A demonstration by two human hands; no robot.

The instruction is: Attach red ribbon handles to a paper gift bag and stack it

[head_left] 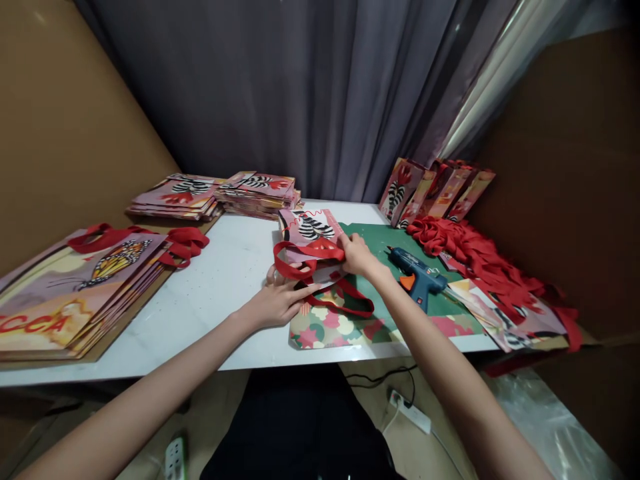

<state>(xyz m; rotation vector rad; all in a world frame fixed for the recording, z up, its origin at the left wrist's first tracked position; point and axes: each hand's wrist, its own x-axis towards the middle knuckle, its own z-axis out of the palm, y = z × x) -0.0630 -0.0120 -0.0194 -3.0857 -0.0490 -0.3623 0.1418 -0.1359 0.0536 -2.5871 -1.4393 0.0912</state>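
Observation:
A small paper gift bag [315,230] with a zebra-striped print and red ribbon handles [327,252] lies in front of me, its handle end toward me. My left hand [277,300] is at the bag's near left corner, closed on its edge, with some fingertips hidden behind the ribbon. At the right edge, my right hand [357,255] grips the bag between thumb and fingers. Beneath the bag's near end lies a green sheet [370,240] with a patterned border. A blue glue gun [417,275] with an orange trigger rests on that sheet, right of my right hand.
Flat printed bags with ribbon handles [95,287] are stacked at left. More bag stacks [175,197] stand at the back left. Upright bags [400,190] and a heap of red ribbon [470,250] occupy the right. Cardboard walls [60,120] flank the white table [195,333].

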